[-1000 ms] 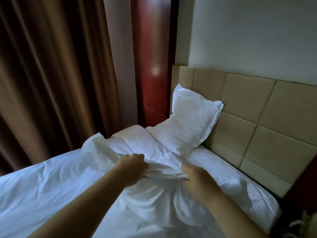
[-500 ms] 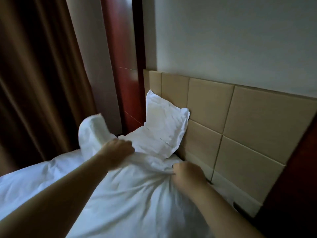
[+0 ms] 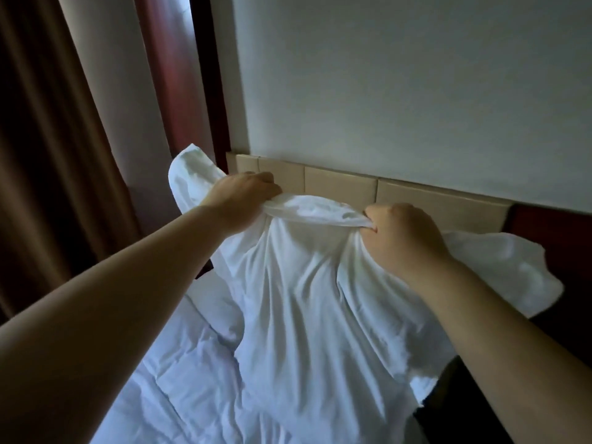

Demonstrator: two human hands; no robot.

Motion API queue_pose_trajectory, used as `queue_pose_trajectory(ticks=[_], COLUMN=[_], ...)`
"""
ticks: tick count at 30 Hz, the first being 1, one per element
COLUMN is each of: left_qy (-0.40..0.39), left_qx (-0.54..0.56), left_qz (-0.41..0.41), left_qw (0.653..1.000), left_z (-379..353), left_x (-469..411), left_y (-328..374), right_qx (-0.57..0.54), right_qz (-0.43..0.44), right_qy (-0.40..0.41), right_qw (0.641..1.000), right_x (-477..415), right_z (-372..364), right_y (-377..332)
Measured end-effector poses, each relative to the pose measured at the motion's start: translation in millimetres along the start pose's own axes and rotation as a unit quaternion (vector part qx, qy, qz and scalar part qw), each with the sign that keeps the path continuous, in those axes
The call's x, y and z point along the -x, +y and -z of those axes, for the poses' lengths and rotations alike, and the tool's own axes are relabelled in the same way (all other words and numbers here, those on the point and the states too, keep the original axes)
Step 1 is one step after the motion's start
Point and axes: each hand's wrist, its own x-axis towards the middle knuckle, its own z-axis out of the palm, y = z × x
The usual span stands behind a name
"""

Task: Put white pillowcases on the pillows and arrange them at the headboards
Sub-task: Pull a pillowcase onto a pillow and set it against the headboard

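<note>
Clutching the pillowcase (image 3: 307, 283) tight by its bunched top edge in left hand (image 3: 243, 200) and right hand (image 3: 403, 238), above the bed (image 3: 179, 379) near the headboard (image 3: 339, 184). Soft, light, limp; likely best gripped at corners.

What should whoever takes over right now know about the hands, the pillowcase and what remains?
Left grip holds the top edge of the pillowcase, fingers curled.
Right grip holds the same edge, further right.
Pillowcase hangs raised over the bed, in front of the headboard.
Done: case appears to hold a pillow; how far in cannot be told.
Left: settle the pillow, lay it at the headboard.
</note>
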Motion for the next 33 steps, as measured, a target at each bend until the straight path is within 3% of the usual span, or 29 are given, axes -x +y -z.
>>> queue_pose_trajectory(ticks=[5, 9, 21, 29, 33], left_qy=[0.018, -0.013, -0.043, -0.052, -0.094], left_qx=[0.048, 0.071, 0.096, 0.112, 0.112], left_qz=[-0.008, -0.035, -0.077, -0.056, -0.056], left_qw=[0.999, 0.997, 0.991, 0.991, 0.988], left_z=[-16, -39, -92, -144, -185], left_x=[-12, -8, -1, -57, -90], left_y=[4, -8, -73, -65, -43], right_qx=[0.047, 0.067, 0.052, 0.060, 0.062], right_qz=[-0.017, -0.032, -0.112, -0.170, -0.190], right_qy=[0.016, -0.027, -0.060, -0.084, -0.097], right_qw=[0.999, 0.997, 0.991, 0.980, 0.975], right_x=[10, 14, -3, -39, -43], right_z=[1, -19, -82, -111, -135], right_y=[-1, -8, -54, 6, 53])
